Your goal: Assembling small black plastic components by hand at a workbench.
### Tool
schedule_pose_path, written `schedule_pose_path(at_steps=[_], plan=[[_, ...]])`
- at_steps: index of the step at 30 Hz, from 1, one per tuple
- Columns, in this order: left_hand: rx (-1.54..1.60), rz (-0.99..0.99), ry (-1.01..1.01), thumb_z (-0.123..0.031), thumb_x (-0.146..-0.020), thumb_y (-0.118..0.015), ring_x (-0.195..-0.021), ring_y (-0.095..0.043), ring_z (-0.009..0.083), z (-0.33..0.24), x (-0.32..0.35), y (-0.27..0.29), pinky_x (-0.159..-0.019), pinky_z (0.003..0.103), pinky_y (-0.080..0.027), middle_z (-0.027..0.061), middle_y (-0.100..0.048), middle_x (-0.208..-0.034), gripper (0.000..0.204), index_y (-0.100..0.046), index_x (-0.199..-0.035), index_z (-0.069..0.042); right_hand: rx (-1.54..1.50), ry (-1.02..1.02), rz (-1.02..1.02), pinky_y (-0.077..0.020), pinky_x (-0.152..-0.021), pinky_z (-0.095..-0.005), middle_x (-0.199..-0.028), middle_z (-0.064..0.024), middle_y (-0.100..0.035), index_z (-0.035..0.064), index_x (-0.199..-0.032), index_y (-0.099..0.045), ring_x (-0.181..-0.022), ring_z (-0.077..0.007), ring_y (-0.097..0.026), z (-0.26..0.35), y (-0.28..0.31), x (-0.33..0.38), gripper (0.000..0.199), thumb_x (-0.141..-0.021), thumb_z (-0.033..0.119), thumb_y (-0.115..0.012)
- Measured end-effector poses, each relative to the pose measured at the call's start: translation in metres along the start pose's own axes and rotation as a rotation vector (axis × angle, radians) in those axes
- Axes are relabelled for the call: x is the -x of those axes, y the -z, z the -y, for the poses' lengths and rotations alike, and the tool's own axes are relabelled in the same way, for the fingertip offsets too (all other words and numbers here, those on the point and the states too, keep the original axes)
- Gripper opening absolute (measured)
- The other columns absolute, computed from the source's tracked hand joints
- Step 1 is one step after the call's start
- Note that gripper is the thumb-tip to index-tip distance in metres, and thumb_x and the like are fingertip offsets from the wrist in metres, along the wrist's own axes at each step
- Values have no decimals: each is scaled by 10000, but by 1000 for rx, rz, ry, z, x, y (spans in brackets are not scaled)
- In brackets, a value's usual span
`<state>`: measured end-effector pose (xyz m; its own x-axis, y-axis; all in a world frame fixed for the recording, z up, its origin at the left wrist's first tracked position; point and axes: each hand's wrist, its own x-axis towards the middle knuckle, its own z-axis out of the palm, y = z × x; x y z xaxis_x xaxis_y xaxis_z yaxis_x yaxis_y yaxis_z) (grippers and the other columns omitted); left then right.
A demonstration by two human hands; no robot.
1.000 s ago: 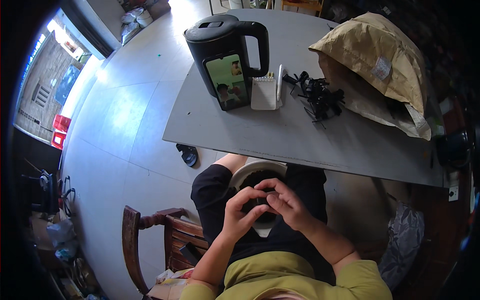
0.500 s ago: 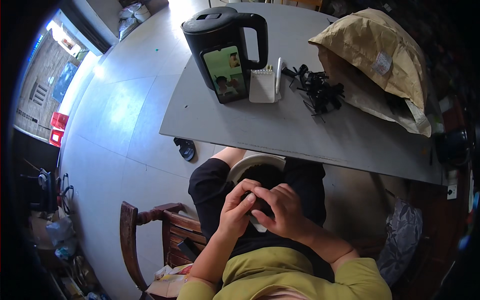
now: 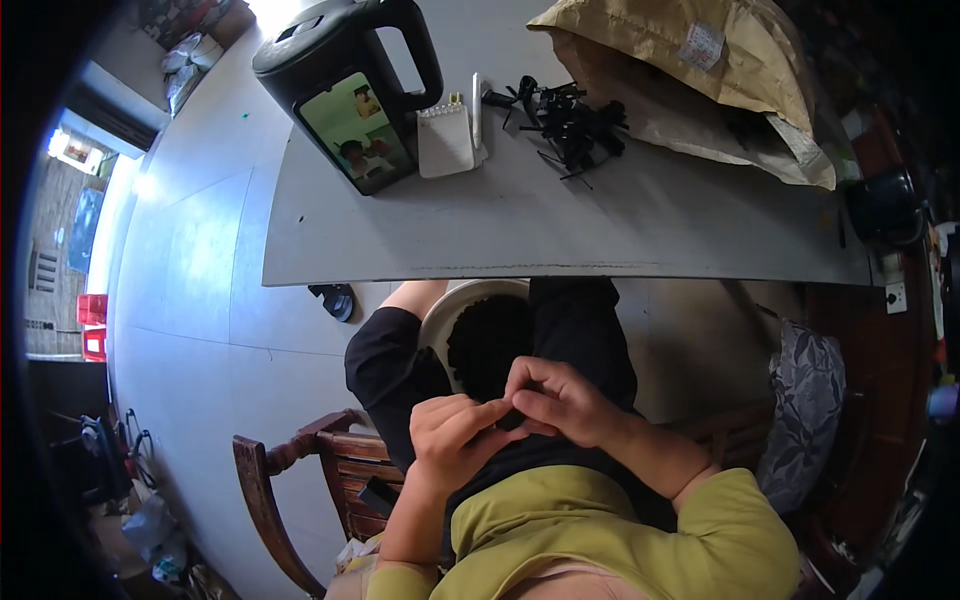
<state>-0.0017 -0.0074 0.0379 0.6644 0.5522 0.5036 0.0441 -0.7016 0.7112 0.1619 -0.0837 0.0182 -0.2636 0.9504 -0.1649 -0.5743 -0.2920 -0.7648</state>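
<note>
My left hand (image 3: pixel 452 437) and my right hand (image 3: pixel 567 402) meet above my lap, fingertips pinched together. A small dark spot shows between the fingers, but I cannot make out what they hold. Just beyond the hands, between my legs, stands a pale round tub (image 3: pixel 433 333) filled with a mass of black pieces (image 3: pixel 492 345). On the grey table (image 3: pixel 380 245) ahead lies a loose pile of thin black parts (image 3: pixel 578 132), away from both hands.
A black kettle (image 3: pixel 325 45) stands at the table's left with a phone (image 3: pixel 362 150) leaning on it. Beside them are a small notepad (image 3: pixel 445 145) and a white pen (image 3: pixel 477 105). A brown paper bag (image 3: pixel 640 85) gapes open on the right. A wooden chair (image 3: pixel 262 490) is at my left.
The view has shifted, so the table sits higher and more to the left. My left hand has turned with its back upward, and more of the tub shows.
</note>
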Motion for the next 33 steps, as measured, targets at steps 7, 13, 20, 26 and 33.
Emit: schedule_pose_path(at_steps=[7,13,20,26,33], plan=[[331,459,-86,-251,-578,-783,-471,-508,171,4,-1,14,-427,281,-376,6,-487,-544,329,-684,-839,-77,538,122,632,-405,-540,-324,-723,-100,-538,-14,-944,-510,-568,-239,-517,6,13,5,225,-918,209,-525],[251,421,-114,-219,-593,-782,-478,-511,180,6,0,11,-419,290,-374,6,-486,-548,274,-665,-792,-72,984,-128,514,-448,-633,-386,-804,-162,-573,-12,-902,-484,-738,-326,-592,28,-2,13,219,-888,197,-550],[326,139,232,-108,-717,-613,-593,-521,172,15,-4,7,-544,258,-398,78,-539,-715,183,-602,-865,-2,1215,439,-382,-413,-521,-251,-625,-12,-491,54,-996,-550,-561,-81,-486,82,70,-57,269,-813,212,-669],[373,91,349,-96,-794,-557,-619,-520,178,27,9,2,-589,251,-397,91,-508,-727,131,-514,-742,16,1745,537,-1054,-496,-588,-390,-745,-111,-652,94,-895,-617,-705,-289,-639,129,137,-130,230,-798,301,-641],[751,-157,720,-92,-827,-627,-608,-517,83,36,6,-8,-521,182,-401,45,-542,-794,293,-504,-1075,3,784,606,-213,-427,-535,-210,-772,-49,-609,14,-897,-615,-645,-64,-534,85,65,-71,71,-830,20,-596]])
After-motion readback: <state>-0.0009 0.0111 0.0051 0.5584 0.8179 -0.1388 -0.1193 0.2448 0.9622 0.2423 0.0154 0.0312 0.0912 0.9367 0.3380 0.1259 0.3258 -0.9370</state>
